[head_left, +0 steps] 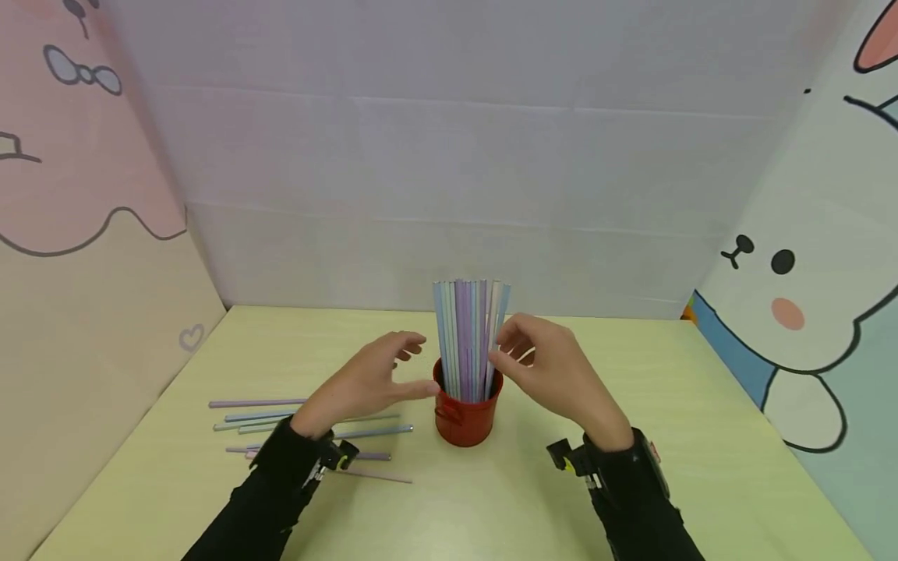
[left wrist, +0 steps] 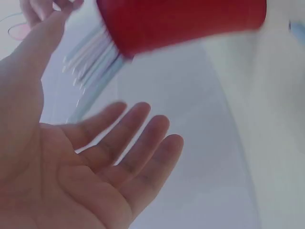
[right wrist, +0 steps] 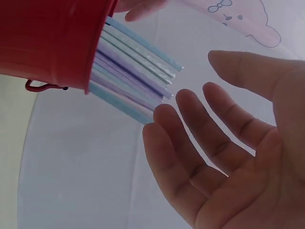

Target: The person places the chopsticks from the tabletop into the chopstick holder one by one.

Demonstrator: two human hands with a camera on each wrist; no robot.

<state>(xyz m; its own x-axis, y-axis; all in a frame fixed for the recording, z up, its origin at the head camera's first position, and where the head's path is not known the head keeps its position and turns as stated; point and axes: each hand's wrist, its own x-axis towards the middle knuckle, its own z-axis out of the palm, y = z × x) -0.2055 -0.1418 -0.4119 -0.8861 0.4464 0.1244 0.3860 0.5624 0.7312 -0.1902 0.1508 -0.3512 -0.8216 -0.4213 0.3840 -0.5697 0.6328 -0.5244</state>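
Note:
A small red bucket (head_left: 464, 425) stands upright mid-table, with several pastel straws (head_left: 463, 339) in blue, green, purple and pink rising out of it. To its left is my left hand (head_left: 375, 378), palm toward the bucket and fingers relaxed; its thumb tip comes close to the rim, and whether it touches I cannot tell. On the other side my right hand (head_left: 550, 366) has loosely bent fingers beside the straws. In the right wrist view the right hand (right wrist: 228, 148) holds nothing, and a gap shows between its thumb and fingers. The left wrist view shows the left hand (left wrist: 95, 162) without anything in it.
Several loose straws (head_left: 372, 431) lie on the pale yellow table (head_left: 596, 499) left of the bucket, partly under the left forearm. A whitish sheet (head_left: 449, 171) closes off the back. Panels with cartoon drawings (head_left: 800, 312) flank both sides.

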